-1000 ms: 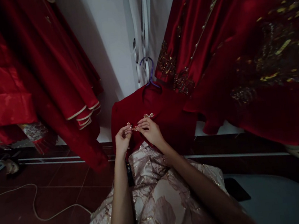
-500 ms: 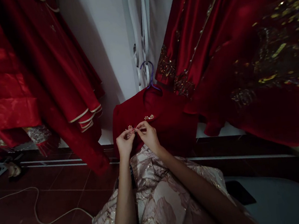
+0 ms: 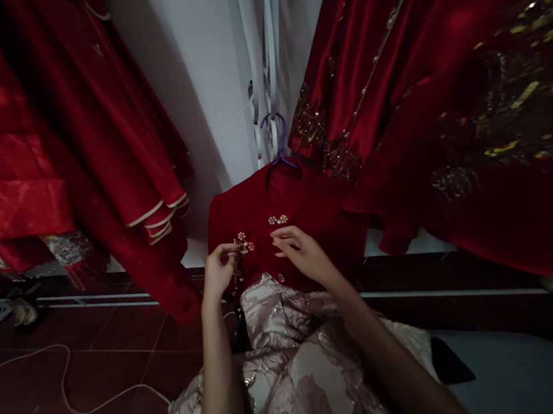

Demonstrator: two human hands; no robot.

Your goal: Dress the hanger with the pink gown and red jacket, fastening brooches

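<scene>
Head view showed the left hand (image 3: 218, 271) pinching a beaded clasp (image 3: 244, 244) on the red jacket (image 3: 248, 202), a purple hanger (image 3: 280, 140) at its neck; the right hand's (image 3: 306, 253) fingers were parted nearby.

The red garment (image 3: 337, 230) is matt cloth. The ornament (image 3: 277, 220) below its neck edge has glossy, bead-like clusters. The hanger (image 3: 282, 157) appears to be smooth, glossy plastic. The floral cloth (image 3: 319, 390) shows glinting threads. The sequinned panel (image 3: 520, 96) is rough and reflective. The floor tiles (image 3: 116, 337) are smooth.
</scene>
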